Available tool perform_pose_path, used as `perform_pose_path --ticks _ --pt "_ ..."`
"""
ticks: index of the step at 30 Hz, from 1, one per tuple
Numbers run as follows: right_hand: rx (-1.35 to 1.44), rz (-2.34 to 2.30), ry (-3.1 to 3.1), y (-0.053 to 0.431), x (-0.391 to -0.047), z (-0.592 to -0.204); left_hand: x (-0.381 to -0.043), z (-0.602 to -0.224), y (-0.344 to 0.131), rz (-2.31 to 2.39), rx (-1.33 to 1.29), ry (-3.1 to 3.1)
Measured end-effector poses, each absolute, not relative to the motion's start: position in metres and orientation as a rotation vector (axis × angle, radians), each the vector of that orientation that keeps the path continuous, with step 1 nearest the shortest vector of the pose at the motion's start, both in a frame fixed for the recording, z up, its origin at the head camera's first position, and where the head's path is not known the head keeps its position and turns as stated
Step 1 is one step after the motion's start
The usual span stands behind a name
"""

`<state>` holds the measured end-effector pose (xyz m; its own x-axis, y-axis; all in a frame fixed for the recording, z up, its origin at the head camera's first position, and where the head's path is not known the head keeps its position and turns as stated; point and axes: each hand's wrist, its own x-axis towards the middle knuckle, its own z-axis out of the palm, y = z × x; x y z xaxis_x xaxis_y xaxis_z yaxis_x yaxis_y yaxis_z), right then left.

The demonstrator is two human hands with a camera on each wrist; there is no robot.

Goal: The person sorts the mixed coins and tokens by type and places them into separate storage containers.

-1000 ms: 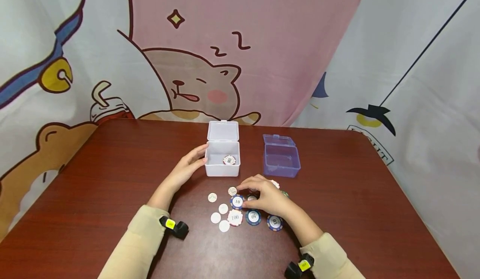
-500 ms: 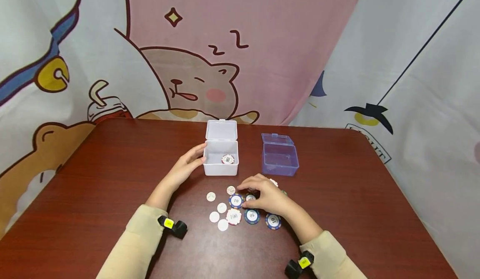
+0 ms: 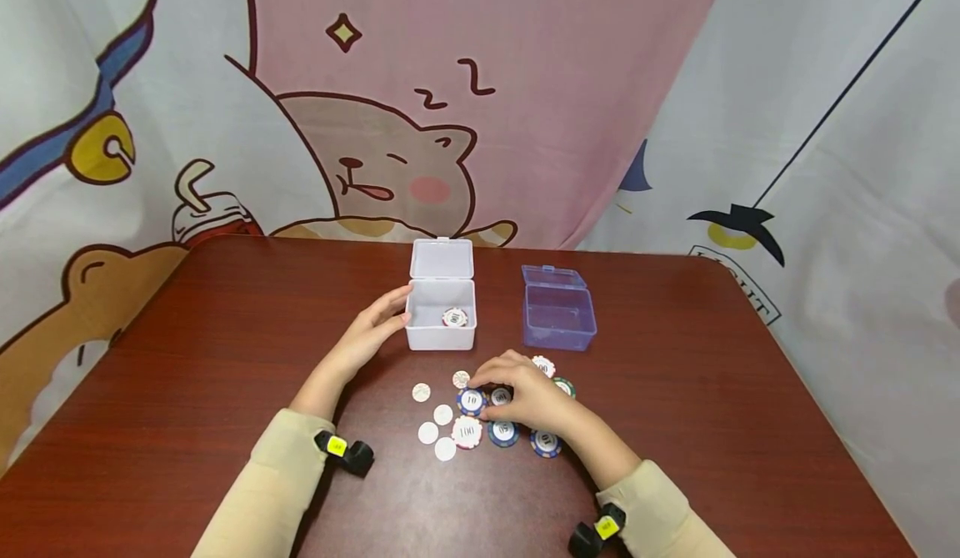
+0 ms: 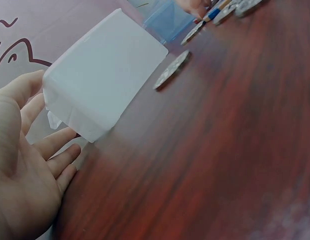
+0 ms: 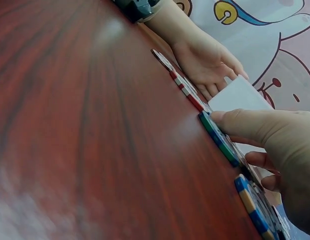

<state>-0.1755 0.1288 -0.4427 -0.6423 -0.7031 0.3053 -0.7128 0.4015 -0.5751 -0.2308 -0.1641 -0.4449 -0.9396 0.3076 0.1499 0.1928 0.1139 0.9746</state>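
My left hand (image 3: 363, 341) rests against the left side of an open white plastic box (image 3: 440, 339), its fingers fairly straight in the left wrist view. A red-and-white poker chip (image 3: 454, 317) lies inside that box. On the table, my right hand (image 3: 528, 395) has thumb and forefinger at opposite edges of a blue poker chip (image 3: 472, 402) marked 10, pinching it. Close by lie a white-and-red chip (image 3: 467, 432) marked 100, a dark green-blue chip (image 3: 503, 433) and another blue chip (image 3: 546, 443). A green chip (image 3: 563, 387) is partly hidden behind the hand.
An open purple clear box (image 3: 559, 324) stands to the right of the white one. Several small pale discs (image 3: 443, 414) lie left of the chips. Beyond the far edge of the brown table (image 3: 675, 374) hangs a printed cartoon cloth (image 3: 570, 82).
My right forefinger has come down and nearer to the blue chip marked 10. My left hand stays at the white box. The head view has shifted slightly.
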Motion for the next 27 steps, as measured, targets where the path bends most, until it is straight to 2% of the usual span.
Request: perform_pose_path --ticks 27 --pt "1.287 1.086 -2.614 0.1222 -0.1716 -0.4443 -0.2308 -0.4445 -0.1633 1.968 0.521 2.290"
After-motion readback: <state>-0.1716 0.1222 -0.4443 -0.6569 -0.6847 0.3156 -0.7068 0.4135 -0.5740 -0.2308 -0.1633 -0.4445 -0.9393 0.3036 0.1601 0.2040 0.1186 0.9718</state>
